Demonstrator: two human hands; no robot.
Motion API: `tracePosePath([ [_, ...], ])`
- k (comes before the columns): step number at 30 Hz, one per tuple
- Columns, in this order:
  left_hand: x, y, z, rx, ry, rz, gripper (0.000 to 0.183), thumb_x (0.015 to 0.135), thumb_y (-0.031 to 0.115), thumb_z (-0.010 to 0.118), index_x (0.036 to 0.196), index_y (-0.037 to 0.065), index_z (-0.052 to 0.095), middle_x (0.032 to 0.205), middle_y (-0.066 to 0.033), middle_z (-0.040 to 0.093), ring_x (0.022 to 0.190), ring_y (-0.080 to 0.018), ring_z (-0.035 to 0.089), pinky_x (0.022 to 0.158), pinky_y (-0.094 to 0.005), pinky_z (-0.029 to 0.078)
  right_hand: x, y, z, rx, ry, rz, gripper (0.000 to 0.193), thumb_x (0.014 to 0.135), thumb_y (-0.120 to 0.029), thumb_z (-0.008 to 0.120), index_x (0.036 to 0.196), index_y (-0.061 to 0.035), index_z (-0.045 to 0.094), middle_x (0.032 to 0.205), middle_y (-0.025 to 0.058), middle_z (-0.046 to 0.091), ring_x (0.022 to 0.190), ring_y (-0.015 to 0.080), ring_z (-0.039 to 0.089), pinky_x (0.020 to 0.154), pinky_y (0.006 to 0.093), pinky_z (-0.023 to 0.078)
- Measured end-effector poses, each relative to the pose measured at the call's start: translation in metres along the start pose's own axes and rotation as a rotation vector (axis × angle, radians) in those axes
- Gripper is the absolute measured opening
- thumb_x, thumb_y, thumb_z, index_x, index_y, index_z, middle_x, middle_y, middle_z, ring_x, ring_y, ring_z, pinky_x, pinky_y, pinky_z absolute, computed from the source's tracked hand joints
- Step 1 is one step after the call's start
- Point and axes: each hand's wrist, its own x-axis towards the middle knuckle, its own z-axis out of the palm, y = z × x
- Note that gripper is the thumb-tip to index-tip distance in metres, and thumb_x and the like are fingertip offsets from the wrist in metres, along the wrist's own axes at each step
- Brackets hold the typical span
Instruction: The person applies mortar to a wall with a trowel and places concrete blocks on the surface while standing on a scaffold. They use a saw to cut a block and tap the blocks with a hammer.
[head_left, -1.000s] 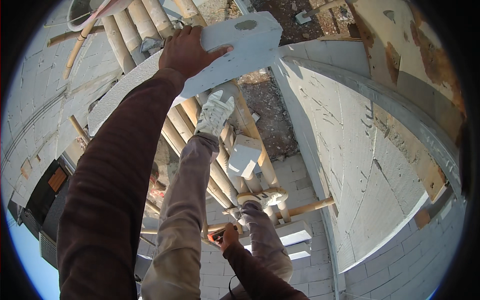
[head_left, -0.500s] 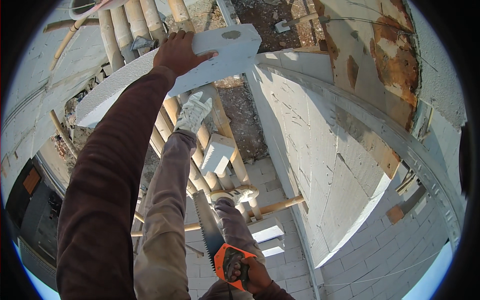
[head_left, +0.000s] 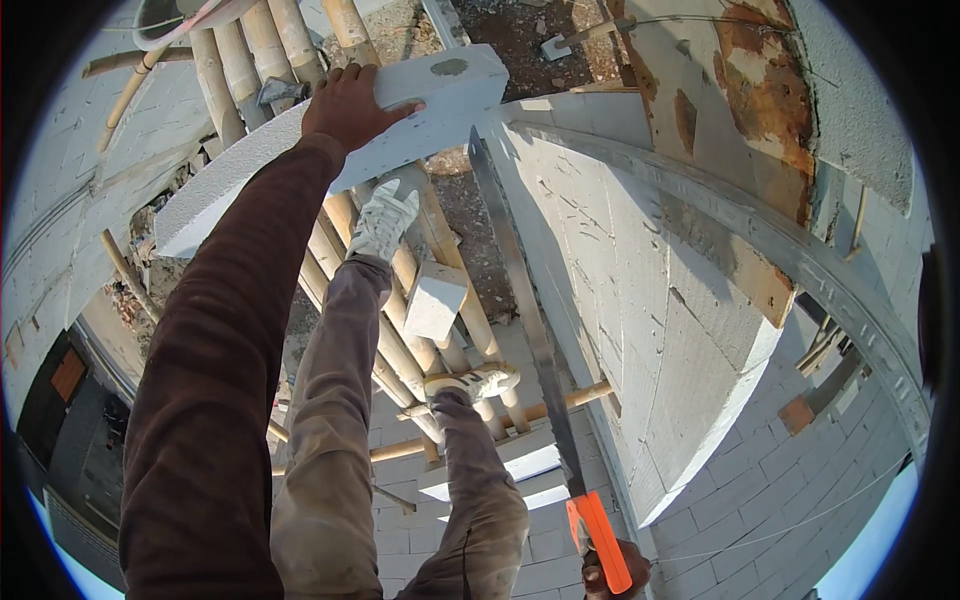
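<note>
A long white aerated concrete block (head_left: pixel 430 140) lies across the upper middle, with a grey patch near its right end. My left hand (head_left: pixel 345 108) grips its top, the fingers curled over the far edge and the thumb stretched to the right. At the lower right, my right hand (head_left: pixel 634 565) is closed round the orange handle of a handsaw (head_left: pixel 527 310). The long blade points away from me, seen almost edge-on, its tip by the block's near right side. I cannot tell whether the tip touches the block.
My shoes stand on bamboo poles (head_left: pixel 328 250), with a small white block piece (head_left: pixel 436 300) between them. A white block wall (head_left: pixel 620 280) rises on the right. A grey metal tool (head_left: pixel 280 92) lies behind the block; open gaps show the ground and a lower wall.
My right hand has swung the handsaw rightward, and its blade now reaches up to the block's right end instead of lying by my leg. The left hand keeps its grip.
</note>
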Motion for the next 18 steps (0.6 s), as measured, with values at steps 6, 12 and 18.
tracePosePath([
  [6, -0.001, 0.001, 0.002, 0.000, 0.019, 0.005, 0.096, 0.080, 0.083, 0.059, 0.126, -0.002, 0.061, 0.123, -0.0201, 0.064, 0.124, -0.0366, 0.056, 0.109, -0.0489, 0.041, 0.141, -0.070, 0.086, -0.457, 0.121, -0.721, 0.027, 0.089, -0.020, 0.074, 0.099, 0.0032, 0.065, 0.079, 0.0129, 0.068, 0.064, 0.0235, 0.066, 0.061, 0.0313, 0.053],
  [12, 0.002, -0.003, 0.002, -0.008, 0.007, -0.006, 0.097, 0.080, 0.083, 0.058, 0.124, -0.003, 0.062, 0.123, -0.0207, 0.064, 0.126, -0.0369, 0.056, 0.108, -0.0497, 0.042, 0.194, -0.093, 0.117, -0.402, 0.047, -0.822, 0.024, 0.090, -0.010, 0.072, 0.107, 0.0043, 0.064, 0.110, 0.0220, 0.070, 0.076, 0.0249, 0.071, 0.067, 0.0328, 0.055],
  [18, 0.004, -0.001, -0.002, 0.007, -0.019, -0.010, 0.100, 0.080, 0.082, 0.059, 0.131, -0.004, 0.057, 0.128, -0.0226, 0.062, 0.126, -0.0384, 0.056, 0.109, -0.0511, 0.042, 0.214, -0.091, 0.126, -0.379, 0.022, -0.855, 0.031, 0.090, -0.010, 0.072, 0.117, 0.0035, 0.062, 0.109, 0.0219, 0.070, 0.080, 0.0270, 0.072, 0.071, 0.0332, 0.056],
])
